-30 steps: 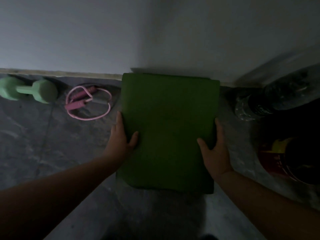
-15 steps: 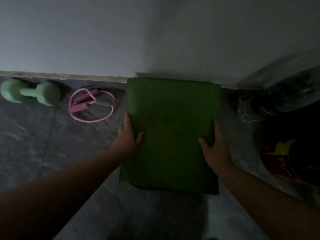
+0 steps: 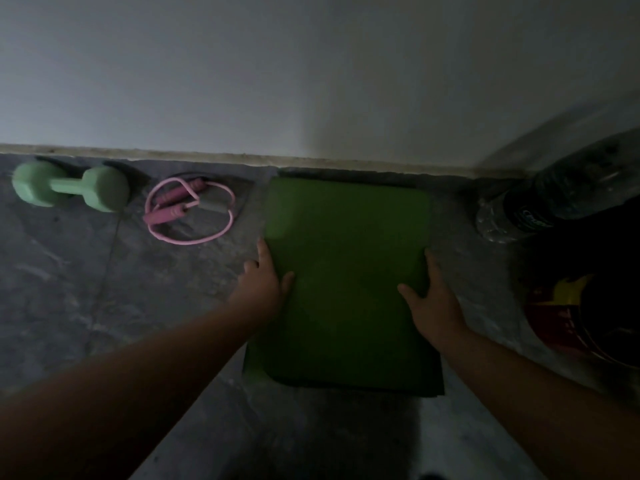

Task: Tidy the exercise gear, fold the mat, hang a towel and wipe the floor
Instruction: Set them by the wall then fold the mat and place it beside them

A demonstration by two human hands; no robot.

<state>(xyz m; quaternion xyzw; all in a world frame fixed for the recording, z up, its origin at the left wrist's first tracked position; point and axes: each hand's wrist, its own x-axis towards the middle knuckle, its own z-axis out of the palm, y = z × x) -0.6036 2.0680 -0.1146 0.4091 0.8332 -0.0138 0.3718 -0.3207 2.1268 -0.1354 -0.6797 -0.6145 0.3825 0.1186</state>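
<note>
A folded green mat (image 3: 346,271) lies flat on the grey floor, its far edge close to the wall. My left hand (image 3: 263,282) grips its left edge, thumb on top. On the mat's right edge is my right hand (image 3: 433,299), thumb on top as well. A mint-green dumbbell (image 3: 71,188) lies by the wall at the far left. Between the dumbbell and the mat sits a coiled pink jump rope (image 3: 188,211).
A white wall with a pale skirting strip (image 3: 311,161) runs across the back. A clear plastic bottle (image 3: 540,206) lies at the right near the corner. Below it is a dark object with red and yellow print (image 3: 571,306). The scene is dim.
The mat has slid a little farther from me and slightly right, with both hands staying on its edges.
</note>
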